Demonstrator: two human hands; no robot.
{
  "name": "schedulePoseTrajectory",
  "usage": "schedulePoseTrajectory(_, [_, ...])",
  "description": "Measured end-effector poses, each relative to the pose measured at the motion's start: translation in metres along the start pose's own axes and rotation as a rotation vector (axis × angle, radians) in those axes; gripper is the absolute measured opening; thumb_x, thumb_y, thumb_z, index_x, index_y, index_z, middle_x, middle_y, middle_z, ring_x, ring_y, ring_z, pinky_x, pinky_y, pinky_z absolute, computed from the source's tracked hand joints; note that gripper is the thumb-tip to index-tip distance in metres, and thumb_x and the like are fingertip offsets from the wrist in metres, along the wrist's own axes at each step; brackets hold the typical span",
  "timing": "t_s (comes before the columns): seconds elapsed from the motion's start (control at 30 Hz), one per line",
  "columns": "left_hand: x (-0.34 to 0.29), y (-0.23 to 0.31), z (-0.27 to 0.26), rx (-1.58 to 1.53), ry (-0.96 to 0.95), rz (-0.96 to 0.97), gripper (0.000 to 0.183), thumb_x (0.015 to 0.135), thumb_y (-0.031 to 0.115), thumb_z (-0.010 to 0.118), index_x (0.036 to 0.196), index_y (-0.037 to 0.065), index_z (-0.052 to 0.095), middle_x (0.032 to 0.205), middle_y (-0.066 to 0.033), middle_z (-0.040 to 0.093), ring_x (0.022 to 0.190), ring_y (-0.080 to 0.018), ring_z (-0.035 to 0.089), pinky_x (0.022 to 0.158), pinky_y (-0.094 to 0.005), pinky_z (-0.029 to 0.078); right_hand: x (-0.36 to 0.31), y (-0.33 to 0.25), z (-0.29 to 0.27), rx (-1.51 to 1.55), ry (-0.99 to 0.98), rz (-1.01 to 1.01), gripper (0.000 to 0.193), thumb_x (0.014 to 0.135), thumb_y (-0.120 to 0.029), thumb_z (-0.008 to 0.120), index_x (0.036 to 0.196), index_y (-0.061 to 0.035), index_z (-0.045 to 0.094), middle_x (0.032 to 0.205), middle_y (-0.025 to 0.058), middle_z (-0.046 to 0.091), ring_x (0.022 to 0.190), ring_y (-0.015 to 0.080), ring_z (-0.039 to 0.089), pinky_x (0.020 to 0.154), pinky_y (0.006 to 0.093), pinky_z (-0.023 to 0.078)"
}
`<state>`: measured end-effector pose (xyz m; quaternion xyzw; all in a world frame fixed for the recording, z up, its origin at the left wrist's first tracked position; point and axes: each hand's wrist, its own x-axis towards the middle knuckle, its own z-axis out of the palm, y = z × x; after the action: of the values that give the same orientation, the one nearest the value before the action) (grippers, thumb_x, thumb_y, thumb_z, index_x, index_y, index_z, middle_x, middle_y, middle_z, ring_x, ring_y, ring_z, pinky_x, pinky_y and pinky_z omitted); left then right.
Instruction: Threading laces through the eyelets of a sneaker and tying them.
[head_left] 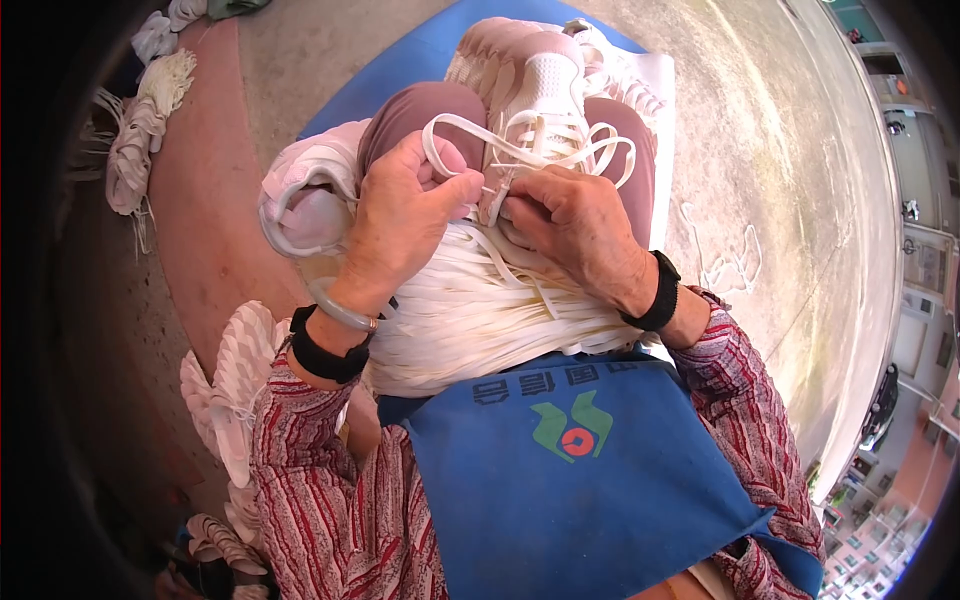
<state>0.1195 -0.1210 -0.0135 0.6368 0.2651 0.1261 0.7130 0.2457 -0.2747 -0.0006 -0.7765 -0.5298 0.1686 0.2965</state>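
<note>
A pale pink and white sneaker [545, 90] rests between my knees, toe pointing away from me. A white shoelace [447, 118] runs through its upper eyelets and loops out on both sides. My left hand [412, 210] is closed, pinching the lace beside the shoe's opening. My right hand [570, 220] is closed at the tongue and collar, fingers curled on a lace; its fingertips are partly hidden. Below both hands, a thick bundle of loose white shoelaces [450, 320] lies across my lap, on top of a blue apron [580, 500].
Another pale sneaker [310, 190] sits left of my knee. More sneakers [605, 65] are lined up beyond the one between my knees. Stacks of shoe parts [235, 380] stand at the lower left, with others [145, 130] farther off. A stray lace [735, 265] lies on the concrete at right.
</note>
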Motion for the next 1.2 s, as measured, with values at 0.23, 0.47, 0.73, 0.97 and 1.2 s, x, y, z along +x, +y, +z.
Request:
schedulePoseTrajectory(0.23, [0.000, -0.007, -0.004, 0.198, -0.029, 0.068, 0.013, 0.088, 0.003, 0.068, 0.092, 0.002, 0.056, 0.085, -0.0022, 0.065, 0.076, -0.0069, 0.062, 0.066, -0.0193, 0.051, -0.001, 0.004, 0.005, -0.014, 0.021, -0.025, 0.015, 0.086, -0.010, 0.068, 0.099, -0.0031, 0.069, 0.083, 0.0148, 0.066, 0.073, 0.0299, 0.066, 0.066, 0.0357, 0.051])
schedulePoseTrajectory(0.47, [0.002, 0.000, 0.002, 0.398, 0.006, 0.185, 0.013, 0.087, 0.001, 0.068, 0.091, 0.002, 0.056, 0.078, -0.0015, 0.063, 0.072, -0.0071, 0.061, 0.064, -0.0224, 0.050, -0.002, 0.003, 0.006, 0.010, 0.049, -0.039, 0.013, 0.086, -0.009, 0.068, 0.097, -0.0022, 0.068, 0.083, 0.0149, 0.065, 0.073, 0.0299, 0.065, 0.065, 0.0358, 0.051])
schedulePoseTrajectory(0.73, [0.000, 0.018, 0.009, 0.722, 0.010, 0.492, 0.017, 0.083, 0.002, 0.070, 0.090, -0.001, 0.055, 0.074, -0.0139, 0.064, 0.062, -0.0196, 0.062, 0.059, -0.0328, 0.050, 0.003, 0.006, 0.004, 0.127, 0.098, -0.083, 0.010, 0.085, -0.013, 0.065, 0.086, -0.0025, 0.066, 0.076, 0.0161, 0.063, 0.069, 0.0353, 0.063, 0.063, 0.0423, 0.050])
schedulePoseTrajectory(0.97, [0.012, 0.012, -0.001, 0.436, -0.045, 0.300, 0.016, 0.082, 0.001, 0.069, 0.086, -0.001, 0.054, 0.072, -0.0129, 0.062, 0.063, -0.0181, 0.062, 0.059, -0.0314, 0.048, 0.007, 0.004, -0.003, 0.211, 0.056, -0.073, 0.012, 0.083, -0.011, 0.064, 0.080, -0.0002, 0.066, 0.069, 0.0168, 0.062, 0.067, 0.0354, 0.061, 0.062, 0.0424, 0.049])
schedulePoseTrajectory(1.2, [0.014, 0.018, -0.002, 0.593, -0.079, 0.341, 0.013, 0.083, 0.000, 0.068, 0.084, 0.000, 0.055, 0.074, -0.0051, 0.064, 0.070, -0.0090, 0.062, 0.064, -0.0256, 0.051, 0.007, 0.006, -0.007, 0.149, 0.068, -0.079, 0.012, 0.083, -0.012, 0.064, 0.081, 0.0000, 0.067, 0.070, 0.0174, 0.063, 0.066, 0.0347, 0.061, 0.062, 0.0422, 0.049])
